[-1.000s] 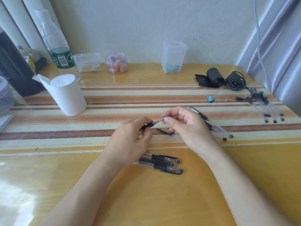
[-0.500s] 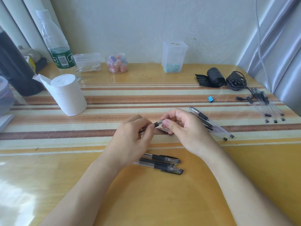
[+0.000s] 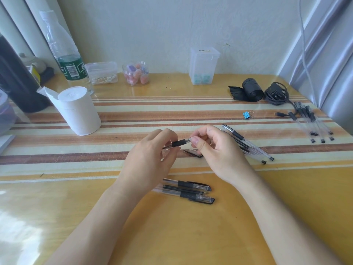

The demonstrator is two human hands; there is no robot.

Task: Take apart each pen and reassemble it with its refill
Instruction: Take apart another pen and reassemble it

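Observation:
Above the middle of the table I hold a clear pen with a black grip (image 3: 178, 143). My left hand (image 3: 150, 159) grips its barrel, and my right hand (image 3: 212, 150) pinches its tip end between thumb and fingers. A black pen cap (image 3: 193, 153) lies on the table just below the two hands. Three capped pens (image 3: 188, 190) lie side by side nearer to me. A few more pens (image 3: 248, 145) lie to the right, partly behind my right hand.
A bundle of uncapped pens (image 3: 313, 122) lies at the far right by a black cable (image 3: 276, 92) and black roll (image 3: 250, 89). A blue binder clip (image 3: 247, 115), a tissue roll (image 3: 79, 109), a bottle (image 3: 65, 54) and small plastic containers (image 3: 203, 66) stand further back.
My hands have drawn closer together. The exposed silver tip seen a second ago is now covered by my right fingers, which sit against the pen's black grip.

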